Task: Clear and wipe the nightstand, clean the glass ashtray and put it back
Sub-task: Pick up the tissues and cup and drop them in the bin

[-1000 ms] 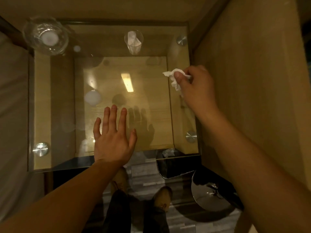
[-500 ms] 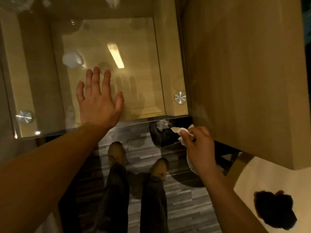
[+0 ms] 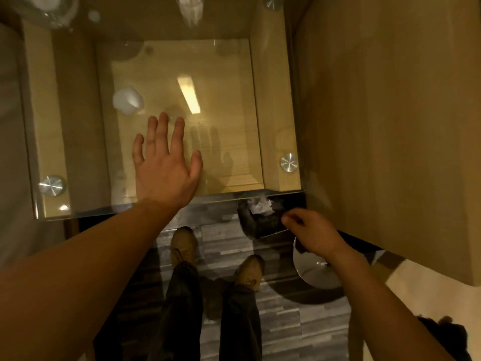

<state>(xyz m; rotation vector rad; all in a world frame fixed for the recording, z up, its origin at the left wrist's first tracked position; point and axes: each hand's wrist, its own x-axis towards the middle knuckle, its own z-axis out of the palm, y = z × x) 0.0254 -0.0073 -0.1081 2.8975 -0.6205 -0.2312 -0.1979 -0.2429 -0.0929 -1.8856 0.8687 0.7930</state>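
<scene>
My left hand (image 3: 164, 165) lies flat and open on the glass top of the nightstand (image 3: 78, 204), fingers spread, near its front edge. My right hand (image 3: 312, 233) hovers below the front right corner, over a dark waste bin (image 3: 257, 222), with its fingers loosely curled and nothing in them. A crumpled white tissue (image 3: 260, 205) lies in the bin. The glass ashtray (image 3: 49, 9) sits at the far left corner, cut off by the frame. A drinking glass (image 3: 191, 9) with white paper in it stands at the far edge.
A tall wooden cabinet side (image 3: 390, 126) rises right of the nightstand. The bin's shiny round lid (image 3: 315, 269) hangs open beside my right wrist. My shoes (image 3: 218, 256) stand on the grey plank floor. Bedding (image 3: 10, 126) borders the left side.
My right hand carried the tissue from the table's right side down to the bin and let it go. The left hand stayed flat on the glass.
</scene>
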